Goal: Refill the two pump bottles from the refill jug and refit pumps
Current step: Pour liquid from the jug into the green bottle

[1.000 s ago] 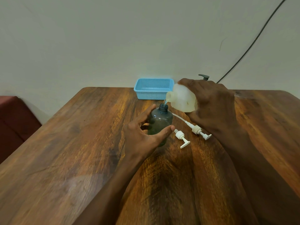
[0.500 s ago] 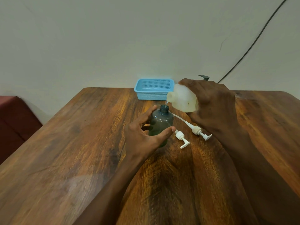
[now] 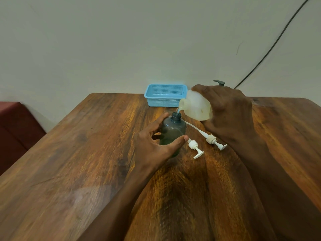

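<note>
1. Wooden table (image 3: 86, 153), head view: dark pump bottle (image 3: 173, 129) stands upright mid-table with its neck open. Left hand (image 3: 152, 145) wraps thumb and fingers round its body
2. Right hand (image 3: 225, 110) grips the tilted refill jug (image 3: 196, 108), spout just above the neck, thin stream falling in
3. Handling: bottle likely light, slick and tippy, so hold the body low. Jug looks soft-walled, so squeeze gently
4. Short white pump (image 3: 195, 146) and long-tubed pump (image 3: 213, 140) lie beside the bottle
5. Versus 1 s ago: poses near unchanged, pour ongoing
</note>
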A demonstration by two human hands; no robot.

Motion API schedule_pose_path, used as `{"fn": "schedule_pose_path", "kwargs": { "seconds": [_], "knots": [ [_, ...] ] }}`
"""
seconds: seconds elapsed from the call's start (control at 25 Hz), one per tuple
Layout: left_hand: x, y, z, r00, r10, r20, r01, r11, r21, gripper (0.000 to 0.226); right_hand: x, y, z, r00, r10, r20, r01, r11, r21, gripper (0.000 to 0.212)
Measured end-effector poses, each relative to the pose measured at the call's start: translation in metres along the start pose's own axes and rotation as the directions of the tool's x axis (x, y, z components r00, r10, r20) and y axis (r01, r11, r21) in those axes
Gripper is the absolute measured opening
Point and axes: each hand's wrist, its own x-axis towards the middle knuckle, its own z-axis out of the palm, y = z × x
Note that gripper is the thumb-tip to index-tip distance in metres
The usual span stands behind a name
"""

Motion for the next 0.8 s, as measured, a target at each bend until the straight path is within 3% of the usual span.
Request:
{"fn": "schedule_pose_path", "kwargs": {
  "seconds": [0.8],
  "knots": [
    [-0.0004,-0.0028,0.0011,1.0,-0.005,0.007,0.005,1.0,0.016,0.089,0.0009,-0.0008,-0.0024,1.0,0.006,0.004,-0.006,1.0,0.002,0.079]
  ]
}}
